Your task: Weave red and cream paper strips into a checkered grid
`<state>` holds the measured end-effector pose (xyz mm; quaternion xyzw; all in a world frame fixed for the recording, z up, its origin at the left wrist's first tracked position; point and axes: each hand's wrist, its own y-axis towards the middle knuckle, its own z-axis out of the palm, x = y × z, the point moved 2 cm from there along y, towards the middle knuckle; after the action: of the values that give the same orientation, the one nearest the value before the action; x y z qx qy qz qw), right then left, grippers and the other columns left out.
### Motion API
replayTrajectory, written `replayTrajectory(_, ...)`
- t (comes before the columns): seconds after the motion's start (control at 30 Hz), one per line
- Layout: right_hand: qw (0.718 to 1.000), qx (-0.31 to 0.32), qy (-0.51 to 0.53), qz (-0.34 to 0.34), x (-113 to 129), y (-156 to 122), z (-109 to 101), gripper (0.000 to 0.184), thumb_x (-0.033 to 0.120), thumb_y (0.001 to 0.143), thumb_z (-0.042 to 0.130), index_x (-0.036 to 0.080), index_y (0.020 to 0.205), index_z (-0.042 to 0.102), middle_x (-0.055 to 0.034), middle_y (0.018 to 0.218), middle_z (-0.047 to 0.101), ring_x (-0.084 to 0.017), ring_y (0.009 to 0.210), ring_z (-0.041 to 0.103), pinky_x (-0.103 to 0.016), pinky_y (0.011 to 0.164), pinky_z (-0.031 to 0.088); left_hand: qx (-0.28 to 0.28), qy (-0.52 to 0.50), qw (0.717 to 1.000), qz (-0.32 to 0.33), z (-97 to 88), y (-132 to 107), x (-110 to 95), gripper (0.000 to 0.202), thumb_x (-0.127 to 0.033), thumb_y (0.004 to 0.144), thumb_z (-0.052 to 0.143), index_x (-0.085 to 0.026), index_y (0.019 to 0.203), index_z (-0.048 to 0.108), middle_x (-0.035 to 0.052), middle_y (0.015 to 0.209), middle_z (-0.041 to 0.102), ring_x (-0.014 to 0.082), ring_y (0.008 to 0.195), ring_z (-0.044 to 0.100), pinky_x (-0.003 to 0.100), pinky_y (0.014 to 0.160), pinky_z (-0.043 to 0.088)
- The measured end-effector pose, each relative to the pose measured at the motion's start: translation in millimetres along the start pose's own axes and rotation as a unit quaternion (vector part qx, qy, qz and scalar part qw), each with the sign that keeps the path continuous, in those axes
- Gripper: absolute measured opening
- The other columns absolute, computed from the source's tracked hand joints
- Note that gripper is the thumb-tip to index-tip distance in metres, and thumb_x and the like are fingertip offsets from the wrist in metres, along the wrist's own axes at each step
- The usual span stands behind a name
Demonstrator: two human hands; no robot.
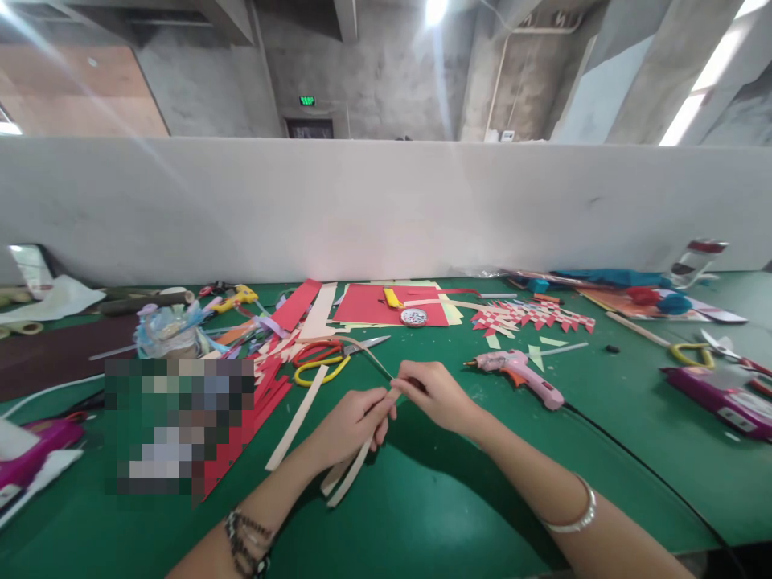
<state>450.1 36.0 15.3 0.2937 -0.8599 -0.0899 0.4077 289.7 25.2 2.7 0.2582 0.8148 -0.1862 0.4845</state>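
My left hand (353, 422) is closed round cream paper strips (355, 476), whose ends hang below the palm. With finger and thumb pinched, my right hand (439, 396) grips the strips just beyond the left one. A thin strip curves away from the fingers toward the upper left. Left of my hands, another cream strip (298, 420) lies flat on the green table (446, 515). Scissors with yellow and red handles (319, 371) rest just behind it. To the right of my right hand lies a pink glue gun (531, 378), its nozzle pointing left.
Red paper strips (241, 438) spread at the left. Red sheets (362, 304) lie at the back, with a yellow cutter (392, 297) on top. Woven red-and-white paper (536, 317) sits behind the glue gun. A purple case (717, 402) lies far right. A white partition (386, 209) borders the table.
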Motion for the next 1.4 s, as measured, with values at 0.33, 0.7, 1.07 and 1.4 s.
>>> replayTrajectory(0.33,0.983,-0.149,0.052,0.094,-26.9,3.8,-27.1,0.029,0.037,0.082,0.046,0.018,0.061,0.043,0.0048,0.053,0.036,-0.009,0.052,0.032,-0.021,0.051,0.026,0.126,-0.073,0.983,-0.11,-18.5,-28.3,-10.6,0.045,-0.058,0.082,0.036,-0.016,0.072,0.048,-0.002,0.049,0.056,0.0084,0.038,0.045,0.019,0.044,0.036)
replayTrajectory(0.7,0.992,0.007,-0.099,0.072,-14.8,27.3,4.2,0.015,0.03,0.084,0.045,0.019,0.086,0.055,0.0015,0.07,0.057,-0.01,0.059,0.048,-0.02,0.054,0.032,0.029,0.015,0.974,-0.223,-16.3,-79.6,17.6,0.045,-0.053,0.084,0.031,-0.016,0.069,0.051,-0.0034,0.04,0.051,0.0088,0.034,0.04,0.019,0.039,0.03)
replayTrajectory(1.07,0.95,0.065,-0.233,0.196,-25.1,100.5,33.8,0.017,0.026,0.085,0.048,0.02,0.093,0.061,-0.0091,0.102,0.064,-0.022,0.092,0.061,-0.028,0.07,0.043,-0.039,-0.1,0.967,-0.231,-7.0,-51.4,22.0,0.052,-0.053,0.074,0.04,-0.008,0.093,0.059,-0.0023,0.041,0.055,0.008,0.029,0.039,0.019,0.037,0.022)
replayTrajectory(1.4,0.945,0.069,-0.247,0.201,-22.8,82.3,41.9,0.021,0.02,0.083,0.047,0.02,0.093,0.065,-0.0114,0.099,0.066,-0.023,0.089,0.063,-0.03,0.069,0.045,-0.102,0.105,0.964,-0.221,-40.0,-77.0,24.8,0.055,-0.059,0.073,0.038,-0.012,0.093,0.06,-0.003,0.047,0.05,0.0116,0.037,0.04,0.022,0.041,0.026)
